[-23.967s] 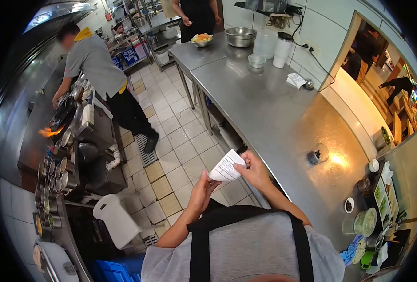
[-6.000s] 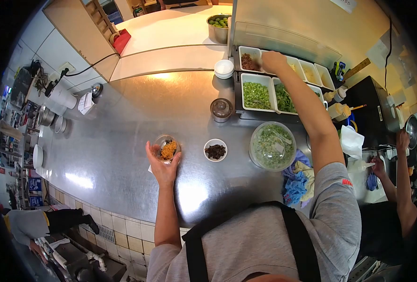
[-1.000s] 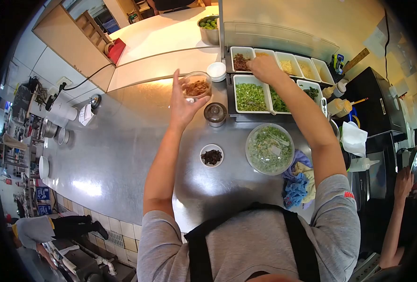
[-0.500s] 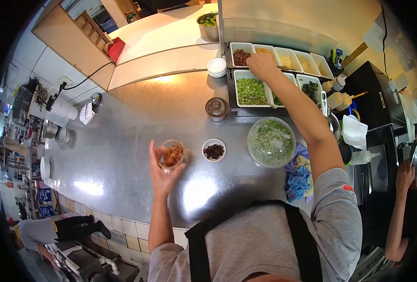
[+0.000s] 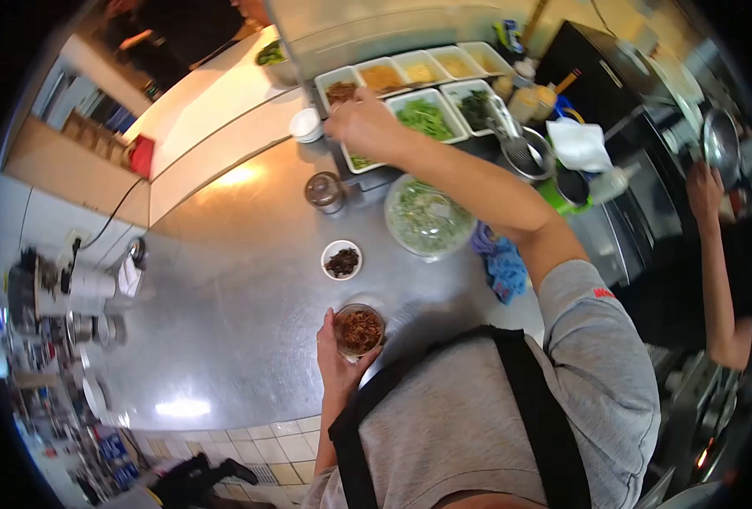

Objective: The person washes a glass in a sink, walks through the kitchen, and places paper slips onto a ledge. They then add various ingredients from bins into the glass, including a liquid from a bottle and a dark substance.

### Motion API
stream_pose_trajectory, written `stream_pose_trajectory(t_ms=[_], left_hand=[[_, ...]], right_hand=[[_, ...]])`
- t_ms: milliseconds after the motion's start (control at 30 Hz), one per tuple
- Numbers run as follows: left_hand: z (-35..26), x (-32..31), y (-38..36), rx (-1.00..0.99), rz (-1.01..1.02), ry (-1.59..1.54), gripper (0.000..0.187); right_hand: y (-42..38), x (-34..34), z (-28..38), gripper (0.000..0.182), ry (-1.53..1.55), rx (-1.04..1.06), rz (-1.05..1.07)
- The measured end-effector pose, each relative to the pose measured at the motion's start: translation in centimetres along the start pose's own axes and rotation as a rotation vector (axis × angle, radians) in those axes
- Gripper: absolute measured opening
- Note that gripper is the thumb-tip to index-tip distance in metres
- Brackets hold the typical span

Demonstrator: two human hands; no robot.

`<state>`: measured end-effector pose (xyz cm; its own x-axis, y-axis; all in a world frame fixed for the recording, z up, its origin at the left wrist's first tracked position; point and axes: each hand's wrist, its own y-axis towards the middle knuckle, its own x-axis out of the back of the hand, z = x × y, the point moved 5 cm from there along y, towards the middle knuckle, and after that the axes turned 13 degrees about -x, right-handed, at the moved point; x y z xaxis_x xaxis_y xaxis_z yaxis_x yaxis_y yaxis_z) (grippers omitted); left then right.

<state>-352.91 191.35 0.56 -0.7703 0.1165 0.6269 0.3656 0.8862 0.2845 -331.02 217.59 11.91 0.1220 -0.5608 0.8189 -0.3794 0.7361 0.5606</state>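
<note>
Near the table's front edge, my left hand (image 5: 335,365) is closed around a clear cup (image 5: 382,316) filled with reddish-brown shredded food (image 5: 360,331). My right hand (image 5: 363,127) is over the back-left white trays, beside the one of dark red-brown bits (image 5: 340,92). Its fingers look curled together and point down; whatever they hold is hidden. Below it, a tray of chopped greens (image 5: 360,159) is partly covered by the hand and forearm. A small white bowl of dark pieces (image 5: 342,261) stands just beyond the cup.
A lidded jar (image 5: 325,192) and stacked white dishes (image 5: 305,125) stand left of the trays. A covered bowl of greens (image 5: 429,218) sits under my right forearm, beside a blue cloth (image 5: 505,270). At right, another person's hand (image 5: 705,188) holds a metal pan (image 5: 720,146).
My left hand has brought the cup closer to my body, in front of the small bowl. My right hand has come back slightly toward the chopped greens. The camera view has turned.
</note>
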Motion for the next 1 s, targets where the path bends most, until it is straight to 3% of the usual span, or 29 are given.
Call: stream_pose_trajectory(t_ms=[33, 133, 233, 267, 333, 400, 467, 500, 533, 567, 700, 767, 833, 867, 1000], left_hand=[[-0.3, -0.5, 0.0, -0.042, 0.033, 0.036, 0.106], [-0.4, -2.6, 0.4, -0.14, 0.084, 0.118, 0.109], [-1.3, -3.6, 1.7, -0.05, 0.092, 0.043, 0.108], [-1.7, -3.8, 2.1, -0.01, 0.12, 0.028, 0.111], [-2.0, -4.4, 3.0, -0.113, 0.115, -0.05, 0.112], [-2.0, -4.9, 3.0, -0.172, 0.118, -0.195, 0.113], [-2.4, -4.2, 2.4, -0.121, 0.106, -0.19, 0.115], [-2.5, -3.7, 1.9, -0.094, 0.096, -0.185, 0.116], [-2.5, -2.8, 1.3, -0.084, 0.043, -0.178, 0.107], [-2.2, -1.9, 0.6, -0.063, -0.029, -0.141, 0.102], [-0.3, 1.0, -2.4, 0.104, -0.314, 0.013, 0.081], [1.8, 1.7, -4.7, 0.17, -0.428, 0.083, 0.071], [5.3, 0.9, -7.5, 0.181, -0.49, 0.134, 0.062], [5.5, 0.7, -7.9, 0.172, -0.516, 0.147, 0.058], [5.6, 0.4, -8.2, 0.173, -0.586, 0.12, 0.047]], right_hand=[[-1.5, 2.6, 1.3, 0.007, 0.143, 0.001, -0.047], [-6.4, 6.4, 5.5, 0.016, 0.315, -0.052, 0.275], [-12.3, 11.3, 7.3, 0.027, 0.528, 0.006, 0.005], [-13.7, 11.8, 6.6, 0.03, 0.497, -0.062, 0.027], [-16.5, 12.5, 4.7, 0.036, 0.441, -0.194, 0.074], [-17.8, 13.3, 0.8, 0.032, 0.373, -0.401, 0.071], [-18.5, 13.5, -5.3, 0.031, 0.425, -0.535, -0.122], [-18.8, 13.1, -9.0, 0.029, 0.471, -0.757, -0.057], [-19.1, 12.8, -12.4, 0.029, 0.33, -0.882, -0.082], [-19.3, 12.1, -15.9, 0.029, 0.162, -0.846, -0.181], [-19.7, 6.2, -27.5, 0.043, -0.005, -1.095, 0.045], [-18.6, 3.9, -29.0, 0.046, 0.054, -1.254, 0.266], [-17.6, 3.3, -28.3, 0.053, 0.108, -1.257, 0.151], [-17.4, 2.8, -28.3, 0.055, 0.091, -1.281, 0.2], [-17.8, 1.9, -28.0, 0.042, 0.097, -1.226, 0.037]])
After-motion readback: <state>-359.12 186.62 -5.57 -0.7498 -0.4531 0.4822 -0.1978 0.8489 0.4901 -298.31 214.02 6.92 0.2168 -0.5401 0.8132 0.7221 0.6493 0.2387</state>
